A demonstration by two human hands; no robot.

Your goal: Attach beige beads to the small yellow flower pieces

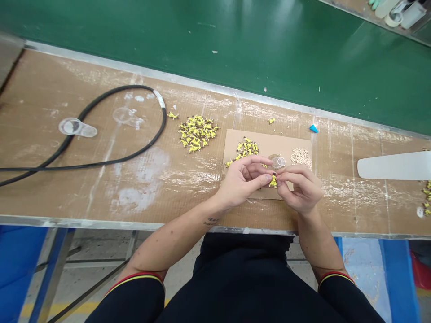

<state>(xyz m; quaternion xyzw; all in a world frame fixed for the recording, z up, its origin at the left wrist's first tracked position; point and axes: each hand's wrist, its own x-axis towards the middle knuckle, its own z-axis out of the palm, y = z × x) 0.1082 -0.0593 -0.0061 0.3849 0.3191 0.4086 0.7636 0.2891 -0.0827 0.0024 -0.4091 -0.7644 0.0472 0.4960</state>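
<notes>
My left hand and my right hand meet over a cardboard sheet, their fingertips close together. My left thumb and fingers pinch a small yellow-and-black part. My right fingers hold a small clear plastic piece just above it. Part of each item is hidden by my fingers. A loose heap of similar yellow parts lies on the cardboard, beside a patch of tiny beige pieces. A larger yellow heap lies left of the sheet.
A black cable loops across the left of the cardboard-covered bench, near clear plastic scoops. A white plastic blade lies right, a blue wedge farther back. A metal edge borders a green belt.
</notes>
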